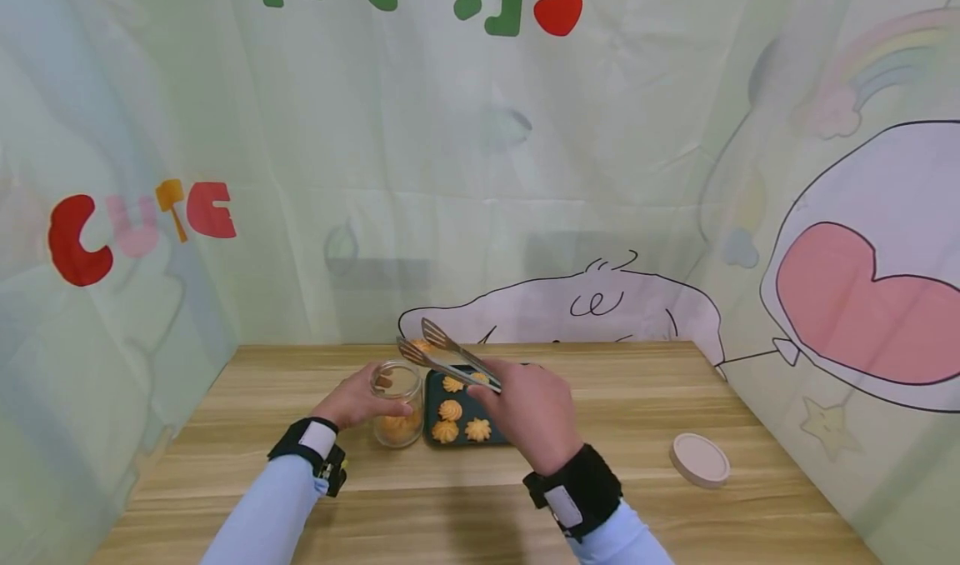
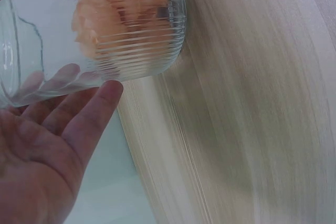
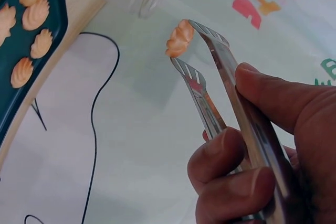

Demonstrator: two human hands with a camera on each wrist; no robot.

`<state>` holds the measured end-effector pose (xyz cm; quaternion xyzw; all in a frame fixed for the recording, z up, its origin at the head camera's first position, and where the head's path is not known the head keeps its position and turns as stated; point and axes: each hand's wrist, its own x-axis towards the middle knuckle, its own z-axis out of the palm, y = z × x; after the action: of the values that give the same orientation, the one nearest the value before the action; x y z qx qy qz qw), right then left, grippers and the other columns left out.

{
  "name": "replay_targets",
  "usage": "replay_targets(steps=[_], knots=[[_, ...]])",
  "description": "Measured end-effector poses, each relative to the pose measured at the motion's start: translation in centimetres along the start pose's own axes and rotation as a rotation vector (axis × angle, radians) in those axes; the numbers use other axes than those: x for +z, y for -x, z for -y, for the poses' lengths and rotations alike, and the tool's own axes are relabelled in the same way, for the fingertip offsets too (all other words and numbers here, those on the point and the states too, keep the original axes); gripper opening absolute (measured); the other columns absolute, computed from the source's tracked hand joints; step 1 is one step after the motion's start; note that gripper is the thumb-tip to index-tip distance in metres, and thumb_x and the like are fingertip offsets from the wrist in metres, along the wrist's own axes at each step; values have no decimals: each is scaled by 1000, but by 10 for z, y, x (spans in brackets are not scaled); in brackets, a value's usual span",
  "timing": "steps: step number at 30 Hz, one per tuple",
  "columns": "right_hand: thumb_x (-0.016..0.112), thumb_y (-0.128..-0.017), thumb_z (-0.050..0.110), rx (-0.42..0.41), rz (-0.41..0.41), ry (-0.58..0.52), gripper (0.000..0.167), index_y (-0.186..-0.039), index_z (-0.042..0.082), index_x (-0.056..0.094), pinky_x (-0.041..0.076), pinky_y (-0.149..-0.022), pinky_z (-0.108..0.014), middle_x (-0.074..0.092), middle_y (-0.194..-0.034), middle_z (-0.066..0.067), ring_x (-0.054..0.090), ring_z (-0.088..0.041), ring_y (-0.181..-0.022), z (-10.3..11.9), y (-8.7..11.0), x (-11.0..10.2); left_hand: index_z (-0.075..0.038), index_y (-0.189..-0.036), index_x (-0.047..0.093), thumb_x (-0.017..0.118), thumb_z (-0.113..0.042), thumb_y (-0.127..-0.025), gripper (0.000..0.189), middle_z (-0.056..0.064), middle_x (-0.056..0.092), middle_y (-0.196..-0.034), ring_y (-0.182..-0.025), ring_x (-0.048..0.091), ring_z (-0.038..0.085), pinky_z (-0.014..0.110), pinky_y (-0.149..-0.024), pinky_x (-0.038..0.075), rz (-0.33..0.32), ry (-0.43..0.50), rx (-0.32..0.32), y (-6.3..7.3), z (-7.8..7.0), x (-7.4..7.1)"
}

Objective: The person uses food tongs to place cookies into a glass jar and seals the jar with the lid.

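Observation:
My left hand (image 1: 362,400) is wrapped around the side of a glass jar (image 1: 397,437), which is upright and open at the top. Several golden piped cookies (image 2: 126,17) lie in the bottom of the jar. In my right hand (image 1: 536,415) I grip metal tongs (image 1: 461,371) with slotted tips. Between those tips, one cookie (image 3: 180,39) is pinched in the air, beyond and a little above the jar's mouth in the head view. Beside the jar, a dark green tray (image 1: 468,408) carries several more cookies (image 1: 450,411); my right hand hides part of it.
A pale round lid (image 1: 700,460) lies on the wooden table (image 1: 622,432) to the right. A printed cloth backdrop (image 1: 465,173) hangs behind the table and along both sides.

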<state>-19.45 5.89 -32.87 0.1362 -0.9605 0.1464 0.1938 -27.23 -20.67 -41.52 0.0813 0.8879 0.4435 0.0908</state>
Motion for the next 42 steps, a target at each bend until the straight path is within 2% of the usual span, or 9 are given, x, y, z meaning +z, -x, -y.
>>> replay_targets(steps=[8, 17, 23, 28, 36, 42], knots=[[77, -91, 42, -58, 9, 23, 40, -123, 18, 76, 23, -39, -23, 49, -51, 6, 38, -9, -42, 11, -1, 7, 6, -155, 33, 86, -32, -85, 96, 33, 52, -148, -136, 50, 53, 61, -110, 46, 5, 6, -19, 1, -5, 1], [76, -92, 45, -53, 67, 21, 44, -126, 17, 75, 26, -40, -24, 45, -52, 6, 36, -9, -44, 13, -3, 15, -1, -155, 38, 86, -29, -84, 90, 34, 52, -148, -137, 50, 52, 63, -108, 47, 2, 3, 10, 1, -6, 2], [77, -91, 45, -22, 63, 26, 45, -126, 17, 75, 25, -39, -24, 42, -50, 7, 36, -10, -43, 9, -1, 17, 3, -152, 39, 87, -28, -83, 90, 32, 53, -147, -136, 50, 52, 63, -110, 45, -8, -9, -10, 1, -7, 3], [77, -91, 43, -5, 37, 1, 44, -125, 15, 76, 26, -40, -24, 46, -51, 6, 40, -10, -45, 3, 0, 14, 6, -151, 38, 87, -29, -84, 90, 32, 54, -145, -134, 52, 51, 59, -110, 47, -5, -21, -20, 1, -6, 1], [78, -91, 41, 53, 58, -33, 44, -126, 15, 75, 34, -44, -26, 71, -72, -1, 54, -12, -56, -7, 0, 13, 6, -152, 37, 86, -31, -85, 92, 31, 53, -146, -135, 51, 51, 58, -110, 47, -4, -9, -15, -2, -3, 1], [78, -90, 41, 95, 77, -3, 41, -122, 15, 77, 32, -46, -27, 65, -69, 3, 51, -13, -55, -19, 1, 16, 6, -152, 38, 86, -31, -85, 90, 32, 53, -147, -136, 51, 51, 59, -110, 47, 0, -13, -22, 0, -3, -1]])
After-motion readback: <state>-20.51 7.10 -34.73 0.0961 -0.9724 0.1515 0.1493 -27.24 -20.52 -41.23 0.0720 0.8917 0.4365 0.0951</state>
